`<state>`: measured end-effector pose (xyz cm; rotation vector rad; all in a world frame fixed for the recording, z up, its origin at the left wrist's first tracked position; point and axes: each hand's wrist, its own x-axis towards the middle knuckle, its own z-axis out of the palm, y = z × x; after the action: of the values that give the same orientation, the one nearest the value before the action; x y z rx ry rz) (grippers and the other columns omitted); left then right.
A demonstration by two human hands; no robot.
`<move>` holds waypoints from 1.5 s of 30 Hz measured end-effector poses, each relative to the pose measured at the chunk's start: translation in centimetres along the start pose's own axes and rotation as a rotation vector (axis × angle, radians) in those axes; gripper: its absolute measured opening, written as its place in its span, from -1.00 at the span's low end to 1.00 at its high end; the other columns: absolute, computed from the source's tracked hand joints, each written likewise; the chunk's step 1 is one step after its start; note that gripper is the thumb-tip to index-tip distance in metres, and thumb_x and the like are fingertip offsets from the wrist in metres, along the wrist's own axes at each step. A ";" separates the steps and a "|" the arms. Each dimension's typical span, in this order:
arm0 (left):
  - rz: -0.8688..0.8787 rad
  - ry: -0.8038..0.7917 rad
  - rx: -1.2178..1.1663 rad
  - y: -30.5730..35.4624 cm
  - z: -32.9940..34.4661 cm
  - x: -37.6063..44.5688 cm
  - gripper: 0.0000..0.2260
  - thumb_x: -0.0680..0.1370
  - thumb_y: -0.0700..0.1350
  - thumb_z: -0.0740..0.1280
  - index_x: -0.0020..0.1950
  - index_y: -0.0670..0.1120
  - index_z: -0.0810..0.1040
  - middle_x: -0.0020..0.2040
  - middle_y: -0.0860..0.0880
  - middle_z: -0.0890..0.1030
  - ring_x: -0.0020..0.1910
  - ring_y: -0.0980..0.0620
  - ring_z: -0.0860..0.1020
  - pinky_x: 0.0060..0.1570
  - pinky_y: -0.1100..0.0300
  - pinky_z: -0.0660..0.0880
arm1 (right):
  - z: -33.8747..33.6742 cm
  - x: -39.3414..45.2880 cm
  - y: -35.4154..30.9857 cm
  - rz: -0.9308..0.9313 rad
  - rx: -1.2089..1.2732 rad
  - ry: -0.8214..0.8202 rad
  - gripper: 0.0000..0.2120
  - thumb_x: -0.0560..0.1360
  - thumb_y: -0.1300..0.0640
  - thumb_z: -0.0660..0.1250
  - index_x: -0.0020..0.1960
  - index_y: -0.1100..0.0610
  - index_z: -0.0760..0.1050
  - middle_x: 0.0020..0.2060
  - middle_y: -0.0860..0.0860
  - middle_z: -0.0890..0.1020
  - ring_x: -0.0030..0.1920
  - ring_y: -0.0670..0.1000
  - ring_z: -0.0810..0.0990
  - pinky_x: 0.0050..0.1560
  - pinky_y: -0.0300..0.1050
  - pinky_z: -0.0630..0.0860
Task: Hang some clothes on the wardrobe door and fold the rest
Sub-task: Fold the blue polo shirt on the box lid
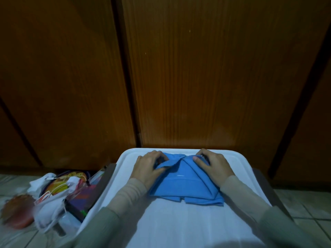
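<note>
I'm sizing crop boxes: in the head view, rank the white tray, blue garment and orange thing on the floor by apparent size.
1. white tray
2. blue garment
3. orange thing, blurred and unidentifiable

The tray's near end leaves the frame.

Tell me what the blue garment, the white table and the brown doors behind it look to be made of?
Blue garment: soft matte knit fabric, creasing where folded. White table: likely plastic, smooth with a moulded raised rim. Brown doors: wood or wood-look laminate, showing vertical grain; which, I cannot tell.

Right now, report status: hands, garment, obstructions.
Left hand and right hand gripping blue garment, part-folded on white table. Nothing obstructing.
</note>
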<state>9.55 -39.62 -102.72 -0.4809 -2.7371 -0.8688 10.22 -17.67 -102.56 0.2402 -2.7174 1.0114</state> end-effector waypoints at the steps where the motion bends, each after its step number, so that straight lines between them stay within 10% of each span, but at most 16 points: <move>1: -0.039 -0.002 -0.083 0.3 0.0 0.3 -0.89 0.54 0.04 0.30 -0.02 0.04 0.52 -0.07 0.07 0.58 -0.04 0.06 0.51 0.05 0.11 0.43 | 0.2 0.2 -0.2 0.011 -0.004 0.008 -0.78 0.57 -0.07 0.21 -0.08 0.07 0.49 -0.19 0.07 0.61 -0.12 0.07 0.54 -0.10 -0.03 0.45; 14: -0.560 0.074 -0.094 -0.9 2.1 2.4 -0.65 0.54 0.21 0.21 -0.14 -0.06 0.51 -0.11 -0.07 0.59 -0.10 -0.06 0.48 -0.03 0.15 0.37 | 1.5 0.7 0.3 0.229 -0.445 0.090 -0.71 0.60 -0.16 0.04 -0.09 0.06 0.28 -0.23 0.04 0.52 -0.13 0.10 0.54 -0.23 -0.16 0.30; 19: -0.398 0.127 0.169 -0.4 2.0 1.9 -0.69 0.54 0.22 0.19 0.10 0.02 0.36 0.00 -0.02 0.54 0.00 -0.01 0.49 0.05 0.10 0.43 | 1.4 0.7 0.6 0.064 -0.365 0.205 -0.78 0.59 -0.07 0.12 0.11 0.05 0.38 -0.05 0.02 0.54 0.01 0.05 0.53 -0.13 -0.17 0.33; 24: -0.088 -0.230 0.314 0.1 3.1 1.2 -0.57 0.65 0.09 -0.12 0.53 0.15 -0.07 0.55 0.10 -0.07 0.53 0.07 -0.13 0.44 -0.10 -0.23 | 2.0 0.9 0.6 -0.183 -0.259 -0.229 -0.55 0.64 -0.12 -0.12 0.49 -0.07 0.10 0.48 -0.12 0.20 0.48 -0.14 0.11 0.46 -0.12 -0.03; 29: 0.011 -0.318 0.484 -0.2 2.9 1.2 -0.55 0.63 0.14 -0.23 0.49 0.17 -0.30 0.52 0.09 -0.33 0.48 0.10 -0.35 0.33 -0.10 -0.46 | 1.9 0.5 0.1 -0.188 -0.353 -0.306 -0.55 0.65 -0.07 -0.12 0.50 -0.19 -0.17 0.43 -0.13 0.29 0.35 -0.05 0.30 0.34 -0.10 0.13; 34: 0.153 -0.341 0.240 -1.0 2.0 -0.9 -0.33 0.31 0.56 -0.23 0.38 0.42 -0.21 0.48 0.31 -0.23 0.40 0.34 -0.39 0.32 -0.09 -0.50 | 1.2 -0.4 0.5 -0.179 -0.312 -0.292 -0.62 0.63 -0.12 -0.10 0.44 -0.29 0.10 0.39 -0.22 0.31 0.32 -0.08 0.29 0.22 -0.09 0.17; 40: 0.190 -0.438 0.463 -1.6 -0.8 -2.1 -0.20 0.26 0.54 0.02 0.44 0.38 -0.14 0.47 0.26 -0.27 0.41 0.20 -0.39 0.25 -0.12 -0.53 | 0.2 -1.1 0.5 -0.128 -0.250 -0.286 -0.64 0.64 -0.10 -0.08 0.37 -0.27 0.29 0.38 -0.22 0.32 0.34 -0.10 0.32 0.24 -0.17 0.25; 45: 0.039 -0.278 0.644 -0.8 -1.5 -1.2 -0.21 0.27 0.55 -0.19 0.47 0.33 0.06 0.54 0.11 0.02 0.52 0.09 -0.04 0.44 -0.05 -0.12 | -0.7 -1.9 1.0 -0.149 -0.171 -0.179 -0.71 0.62 -0.01 0.09 0.27 -0.06 0.48 0.29 -0.16 0.45 0.24 -0.11 0.44 0.14 -0.31 0.31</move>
<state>10.56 -41.40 -102.35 -0.5399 -3.0156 0.1252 11.94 -16.37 -103.18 0.5159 -2.8733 0.7453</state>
